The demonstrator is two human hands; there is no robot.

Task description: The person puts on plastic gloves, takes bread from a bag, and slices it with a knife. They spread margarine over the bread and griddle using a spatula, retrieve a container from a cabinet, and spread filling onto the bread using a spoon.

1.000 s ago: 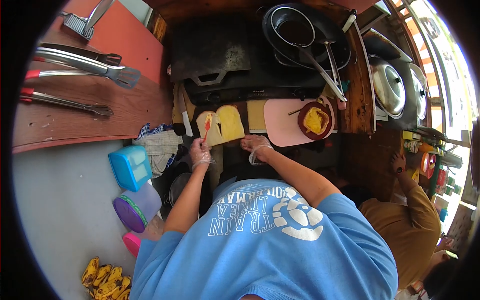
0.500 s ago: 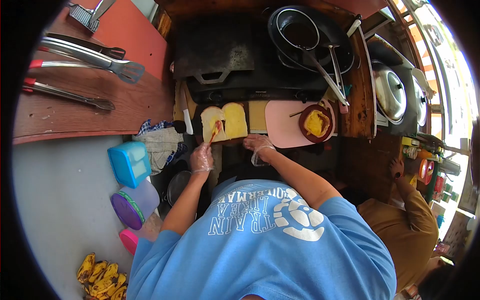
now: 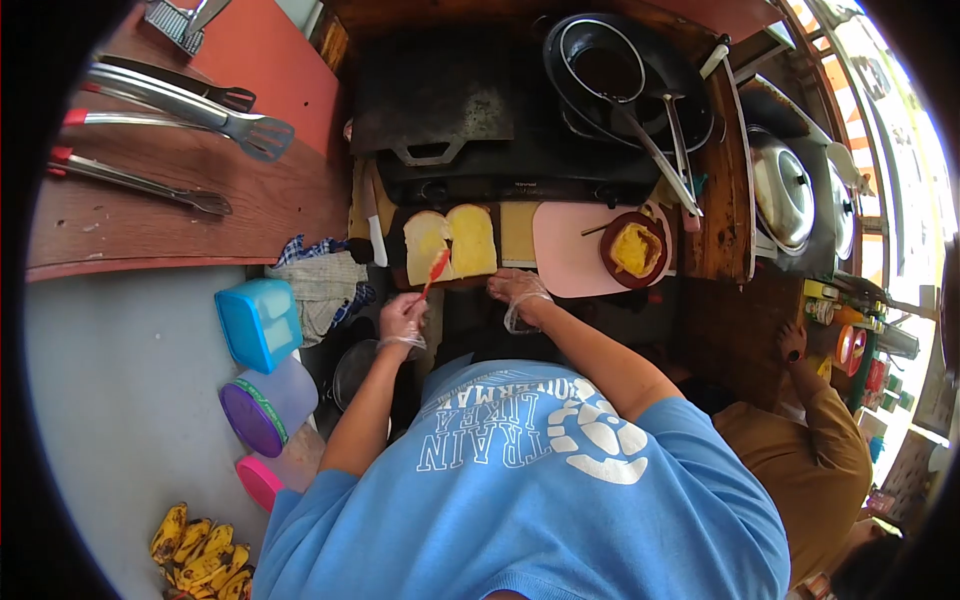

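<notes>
My left hand (image 3: pixel 403 322), in a clear plastic glove, is closed around the handle of a small red spatula (image 3: pixel 437 268). Its blade is over the inner lower part of the left bread slice (image 3: pixel 420 247), which has a thin, patchy yellow smear. Beside it lies the right bread slice (image 3: pixel 471 240), covered more evenly in yellow spread. Both slices rest on a dark cutting board (image 3: pixel 484 284). My gloved right hand (image 3: pixel 520 296) is at the board's front right corner, fingers bent against its edge, just below the right slice.
Right of the bread, a pink cutting board (image 3: pixel 562 250) carries a reddish-brown bowl (image 3: pixel 608 243) with yellow spread. A knife (image 3: pixel 375 228) lies left. Behind are a stove (image 3: pixel 520 187), a griddle (image 3: pixel 430 100) and a wok (image 3: pixel 690 85). Another person's arm (image 3: pixel 815 375) is at far right.
My left hand has drawn slightly back and left. The spatula blade now shows more red, and the yellow lump near it on the left slice is thinner. My right hand stays put.
</notes>
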